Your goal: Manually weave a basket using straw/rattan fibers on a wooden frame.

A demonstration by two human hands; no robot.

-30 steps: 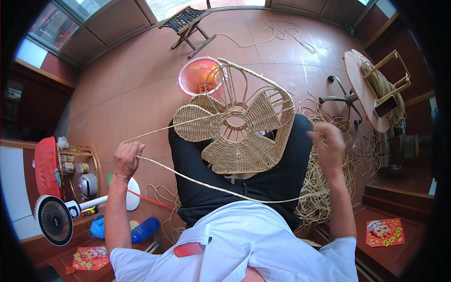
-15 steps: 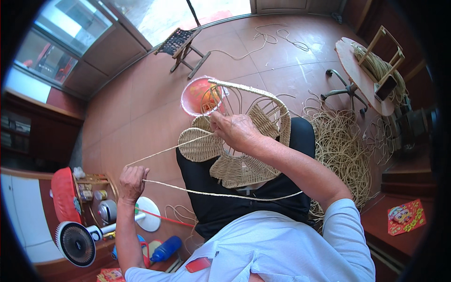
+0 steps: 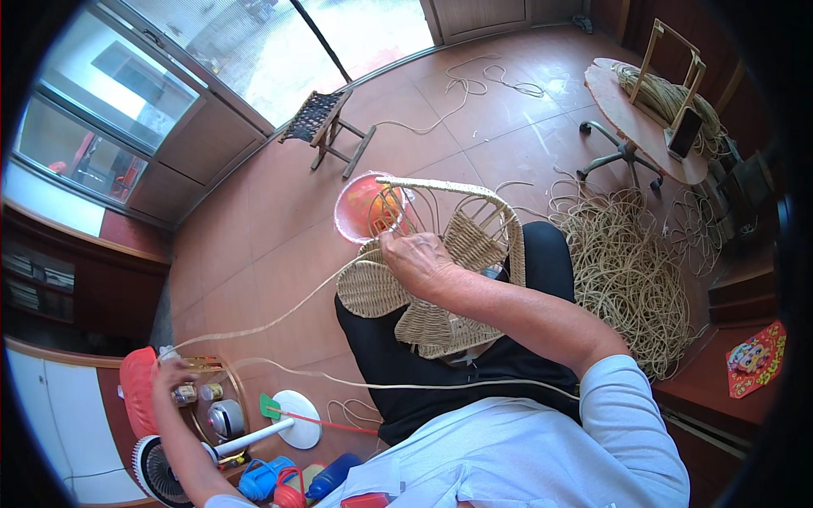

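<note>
A woven straw-coloured piece (image 3: pixel 373 288) rests on my lap, with rounded petal-like panels, bare curved rods and a wrapped rim. My right hand (image 3: pixel 419 262) is closed at its upper middle, fingertips pinching among the rods; the exact grip is partly hidden. From the weave near this hand, a long pale cord (image 3: pixel 279 322) runs out to the left. My left hand (image 3: pixel 172 372), blurred by motion, is stretched far left with the cord at its fingers. Another length of the cord comes back rightward across my lap in a slack curve.
A pink bucket (image 3: pixel 351 212) stands just beyond the woven piece. A large heap of loose cord (image 3: pixel 627 271) lies to my right. A folding stool (image 3: pixel 326 127) stands ahead, and a round wheeled table (image 3: pixel 648 118) at far right. A fan (image 3: pixel 157 466) is at lower left.
My left hand has moved farther left and down, drawing the cord out longer. The right hand stays at the woven piece. The view has shifted slightly.
</note>
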